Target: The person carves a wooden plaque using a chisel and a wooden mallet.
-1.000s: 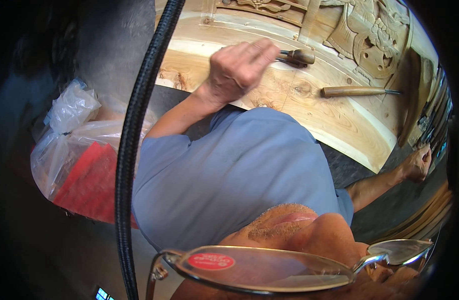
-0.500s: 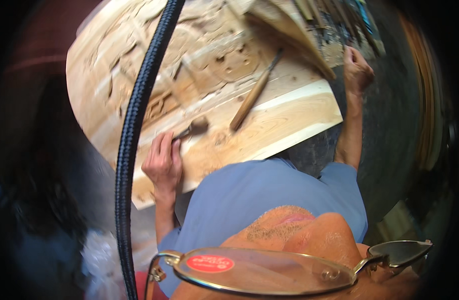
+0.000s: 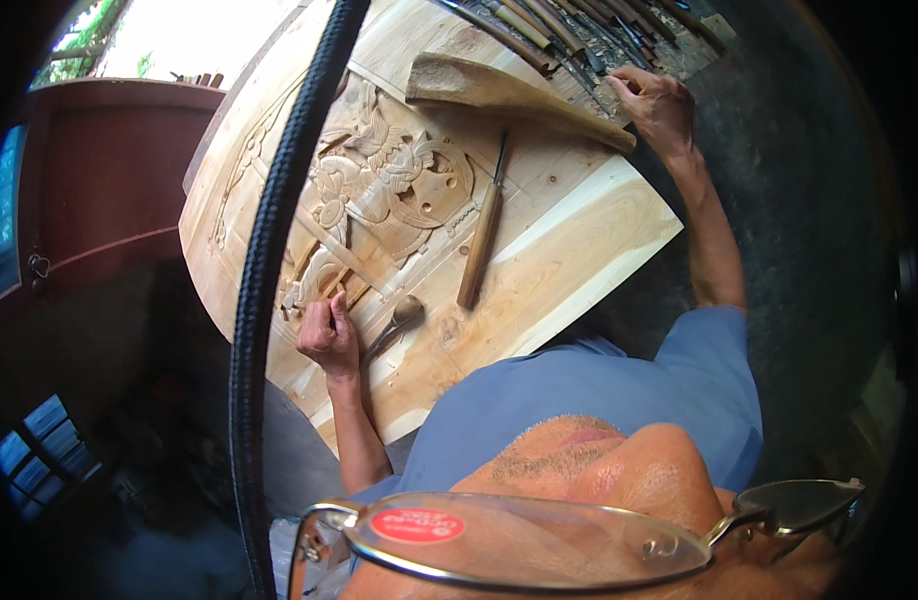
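A pale wooden panel (image 3: 569,250) with a relief carving (image 3: 379,190) lies in front of me. My left hand (image 3: 329,338) rests by the carving's near left edge, its fingers curled; whether anything is in them is hidden. Close beside that hand lies a short tool with a rounded wooden knob (image 3: 407,312) and a thin shank. A long-handled chisel (image 3: 482,245) lies on the panel's middle. At the far right, my right hand (image 3: 659,112) is closed at the near side of a row of carving tools (image 3: 569,40); what its fingertips pinch, if anything, is too small to tell.
A thick wooden mallet-like piece (image 3: 509,95) lies across the panel's far right part. A black braided cable (image 3: 269,230) hangs in front of the view on the left. A reddish-brown door or cabinet panel (image 3: 119,170) stands at the far left.
The view has shifted, showing more of the far left. My left hand has moved from the knobbed tool's shank toward the carving. My right hand stays by the tool row.
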Tool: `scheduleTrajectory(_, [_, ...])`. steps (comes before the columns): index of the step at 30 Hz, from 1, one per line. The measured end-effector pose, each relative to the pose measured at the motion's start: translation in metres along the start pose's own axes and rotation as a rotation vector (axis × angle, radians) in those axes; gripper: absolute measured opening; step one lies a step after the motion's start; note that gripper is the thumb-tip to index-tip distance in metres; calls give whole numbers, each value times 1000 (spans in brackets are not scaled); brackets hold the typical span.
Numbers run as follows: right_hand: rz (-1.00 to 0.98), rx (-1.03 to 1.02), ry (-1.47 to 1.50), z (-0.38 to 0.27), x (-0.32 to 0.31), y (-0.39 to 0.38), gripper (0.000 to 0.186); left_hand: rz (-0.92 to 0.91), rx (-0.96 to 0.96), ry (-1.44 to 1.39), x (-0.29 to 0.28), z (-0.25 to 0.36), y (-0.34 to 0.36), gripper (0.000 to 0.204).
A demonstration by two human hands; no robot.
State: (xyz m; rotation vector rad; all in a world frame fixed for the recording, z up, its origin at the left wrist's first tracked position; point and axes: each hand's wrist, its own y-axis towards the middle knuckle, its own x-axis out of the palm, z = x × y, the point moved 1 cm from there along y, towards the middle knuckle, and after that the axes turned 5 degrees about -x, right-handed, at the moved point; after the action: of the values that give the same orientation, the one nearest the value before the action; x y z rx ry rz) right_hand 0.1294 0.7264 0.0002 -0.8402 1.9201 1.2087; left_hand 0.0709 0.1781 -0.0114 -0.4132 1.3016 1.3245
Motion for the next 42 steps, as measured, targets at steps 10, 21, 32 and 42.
scheduleTrajectory(10, [-284,28,-6,-11,-4,7,29,-2,31,74,-12,2,3,37])
scheduleTrajectory(21, [-177,10,-26,2,16,10,25,5,25,95,-11,2,3,39])
scheduleTrajectory(32, [32,-128,51,43,11,-1,19,-6,21,105,-10,-3,0,40])
scheduleTrajectory(42, [235,-43,-76,115,18,-16,22,-11,38,85,-7,0,2,38])
